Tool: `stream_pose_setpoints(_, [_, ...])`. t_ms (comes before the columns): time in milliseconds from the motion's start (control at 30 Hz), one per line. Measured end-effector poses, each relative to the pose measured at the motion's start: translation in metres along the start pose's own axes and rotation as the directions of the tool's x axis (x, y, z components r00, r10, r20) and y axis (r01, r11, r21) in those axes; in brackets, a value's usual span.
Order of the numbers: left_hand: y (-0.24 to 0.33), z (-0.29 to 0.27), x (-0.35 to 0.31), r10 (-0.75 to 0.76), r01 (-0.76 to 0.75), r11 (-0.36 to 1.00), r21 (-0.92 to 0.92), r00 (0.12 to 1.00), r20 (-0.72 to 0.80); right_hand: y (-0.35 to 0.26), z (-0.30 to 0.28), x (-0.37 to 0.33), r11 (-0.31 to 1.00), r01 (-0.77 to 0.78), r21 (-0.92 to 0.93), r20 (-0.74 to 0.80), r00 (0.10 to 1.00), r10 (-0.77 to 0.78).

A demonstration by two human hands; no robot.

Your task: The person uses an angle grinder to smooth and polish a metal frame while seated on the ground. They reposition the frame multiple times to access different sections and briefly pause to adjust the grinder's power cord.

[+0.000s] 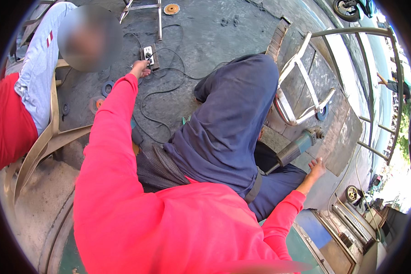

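Stretched out to the far left, my left hand (pixel 141 70) has its fingers curled in at the lower end of a white power strip (pixel 148 54). A black plug sits in the strip with dark cords around it; what the fingers grip is too small to make out. My right hand (pixel 317 169) is low on the right with fingers apart and nothing in it, beside the edge of a flat grey sheet (pixel 340 148). Just beyond that hand, an angle grinder (pixel 298 147) with a blue-green body lies slanted, its head on the sheet.
A bent metal tube frame (pixel 285 108) stands past my knee. Grinding discs (pixel 108 88) lie on the floor, one (pixel 171 9) farther off. A black cord (pixel 144 102) loops across the floor. Another person (pixel 39 77) sits at left behind a tan chair frame (pixel 55 132). A dark metal rack (pixel 372 86) rises at right.
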State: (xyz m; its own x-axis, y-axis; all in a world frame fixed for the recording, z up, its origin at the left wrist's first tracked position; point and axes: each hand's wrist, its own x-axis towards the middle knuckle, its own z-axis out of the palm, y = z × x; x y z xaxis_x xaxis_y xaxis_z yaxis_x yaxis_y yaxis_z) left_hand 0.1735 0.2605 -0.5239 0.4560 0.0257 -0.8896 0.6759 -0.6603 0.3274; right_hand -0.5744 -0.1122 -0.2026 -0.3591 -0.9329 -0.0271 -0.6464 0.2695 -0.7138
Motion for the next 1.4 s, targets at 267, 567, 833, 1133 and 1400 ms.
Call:
stream_pose_setpoints(267, [-0.001,-0.002,0.017,0.444,-0.418,0.896,0.152,0.854,-0.27,-0.01,0.005,-0.01,0.997,0.047,-0.068,0.047,0.998,-0.044])
stream_pose_setpoints(567, [0.039,-0.03,-0.02,0.706,-0.404,0.59,0.699,0.677,-0.205,-0.012,0.015,-0.007,0.994,0.067,-0.092,0.102,0.993,-0.058])
stream_pose_setpoints(833, [0.063,-0.051,-0.041,0.755,-0.403,0.618,0.675,0.543,-0.367,-0.003,0.01,-0.006,0.995,0.032,-0.096,0.121,0.992,-0.02])
stream_pose_setpoints(1133, [0.102,-0.062,-0.119,0.636,-0.524,0.739,0.424,0.751,-0.179,-0.003,0.009,-0.007,1.0,0.014,-0.019,0.103,0.995,-0.012])
stream_pose_setpoints(1400, [0.151,-0.013,-0.325,0.944,-0.95,0.311,0.014,0.31,0.108,-0.008,0.009,-0.016,0.993,0.009,0.119,0.031,0.999,-0.012])
